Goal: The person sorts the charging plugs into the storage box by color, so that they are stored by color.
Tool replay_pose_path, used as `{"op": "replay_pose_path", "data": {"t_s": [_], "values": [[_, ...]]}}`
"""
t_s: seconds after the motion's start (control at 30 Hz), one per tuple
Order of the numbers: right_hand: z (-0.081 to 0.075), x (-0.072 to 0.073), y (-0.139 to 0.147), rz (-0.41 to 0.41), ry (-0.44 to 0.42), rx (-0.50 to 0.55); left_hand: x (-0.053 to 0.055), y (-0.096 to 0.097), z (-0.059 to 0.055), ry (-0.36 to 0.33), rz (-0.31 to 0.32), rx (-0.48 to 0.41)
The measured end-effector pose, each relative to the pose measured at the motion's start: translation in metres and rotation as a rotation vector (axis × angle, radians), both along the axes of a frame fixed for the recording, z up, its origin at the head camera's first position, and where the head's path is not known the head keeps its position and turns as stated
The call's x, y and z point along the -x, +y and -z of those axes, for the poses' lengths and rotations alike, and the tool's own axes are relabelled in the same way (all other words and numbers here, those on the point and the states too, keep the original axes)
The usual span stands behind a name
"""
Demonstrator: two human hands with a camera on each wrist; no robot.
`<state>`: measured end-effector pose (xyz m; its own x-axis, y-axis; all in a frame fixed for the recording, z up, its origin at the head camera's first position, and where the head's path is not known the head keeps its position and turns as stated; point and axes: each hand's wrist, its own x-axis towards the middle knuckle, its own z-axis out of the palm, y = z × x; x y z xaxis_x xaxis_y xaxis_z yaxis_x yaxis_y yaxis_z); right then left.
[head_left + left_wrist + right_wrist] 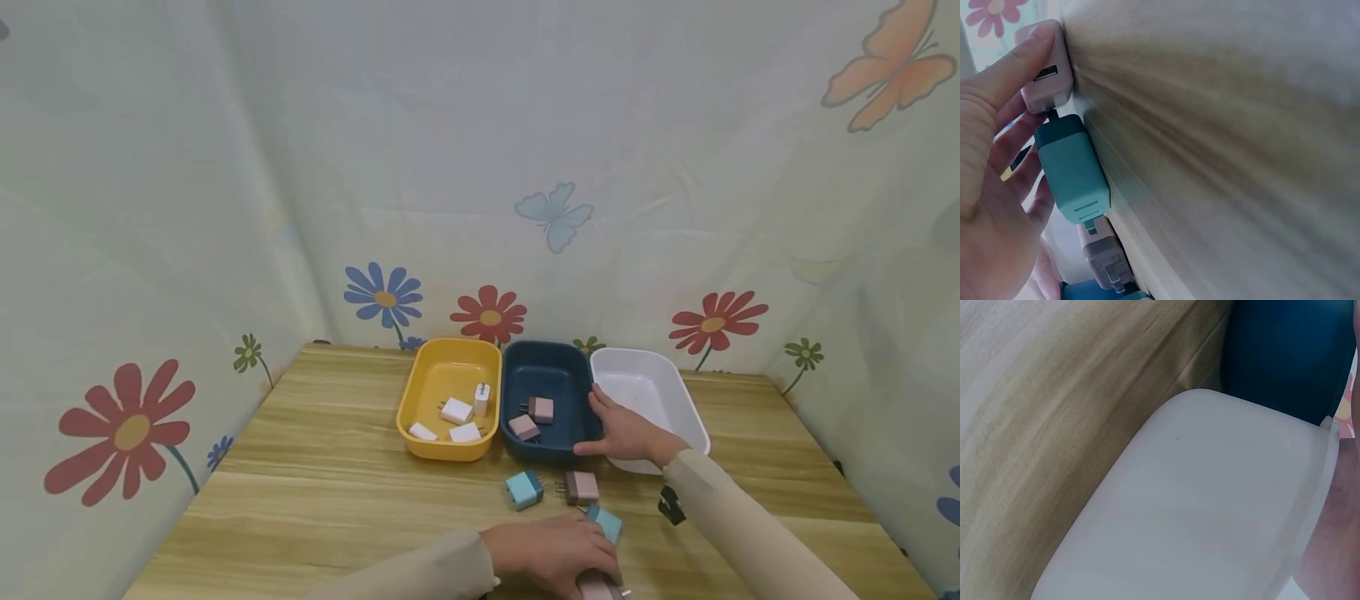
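My left hand (pixel 553 550) is at the front of the table and pinches a pink plug charger (pixel 1050 92) between thumb and fingers. Just beyond those fingers lies a teal charger (pixel 607 525). Farther back are another pink charger (pixel 582 487) and a second teal one (pixel 521 492). My right hand (pixel 632 432) rests with spread, fairly straight fingers over the adjoining rims of the dark blue tray (pixel 558 379) and the white tray (pixel 647 392). Two pink chargers (pixel 542 410) lie inside the dark blue tray. In the right wrist view the white tray's outer wall (pixel 1179 506) fills the middle.
A yellow tray (pixel 450 451) with several white chargers (pixel 457 410) stands left of the dark blue one. All three trays are side by side near the back of the wooden table (pixel 322 467). A flower-printed curtain (pixel 450 167) hangs behind and at both sides.
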<state>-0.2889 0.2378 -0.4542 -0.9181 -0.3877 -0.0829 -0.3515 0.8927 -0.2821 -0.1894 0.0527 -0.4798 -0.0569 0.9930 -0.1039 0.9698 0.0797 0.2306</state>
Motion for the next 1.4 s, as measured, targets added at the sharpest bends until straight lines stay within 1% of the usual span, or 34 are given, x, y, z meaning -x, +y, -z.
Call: {"op": "replay_pose_path", "data": {"t_s": [0.1, 0.3, 0.47, 0.63, 0.73, 0.93, 1.0, 1.07, 1.17, 1.3, 1.4], "values": [[0.000, 0.000, 0.000, -0.012, 0.006, 0.004, 0.000, -0.002, -0.001, -0.028, -0.007, -0.025], [-0.002, 0.002, 0.000, -0.002, 0.009, -0.012, 0.003, -0.005, -0.003, -0.096, -0.027, -0.060], [-0.004, 0.001, -0.001, -0.001, 0.002, -0.010, 0.004, -0.008, -0.006, -0.113, -0.049, -0.060], [-0.004, 0.001, -0.001, -0.009, 0.002, -0.002, 0.007, -0.014, -0.008, -0.169, -0.090, -0.060], [-0.003, 0.000, -0.001, -0.013, 0.004, 0.003, 0.009, -0.019, -0.009, -0.219, -0.127, -0.068], [-0.002, 0.000, -0.001, -0.015, -0.010, 0.013, 0.013, -0.029, -0.015, -0.249, -0.181, -0.092], [-0.002, 0.000, 0.000, -0.016, -0.016, 0.020, 0.014, -0.033, -0.019, -0.262, -0.209, -0.096], [-0.002, -0.001, 0.000, -0.021, -0.020, 0.030, 0.016, -0.037, -0.022, -0.265, -0.240, -0.100], [-0.001, 0.000, 0.000, -0.019, -0.026, 0.033, 0.019, -0.043, -0.025, -0.247, -0.269, -0.127], [0.000, 0.002, 0.000, -0.010, -0.034, 0.031, 0.025, -0.050, -0.029, -0.214, -0.285, -0.167], [0.001, 0.003, 0.001, -0.011, -0.038, 0.036, 0.030, -0.054, -0.030, -0.206, -0.301, -0.193]]}}
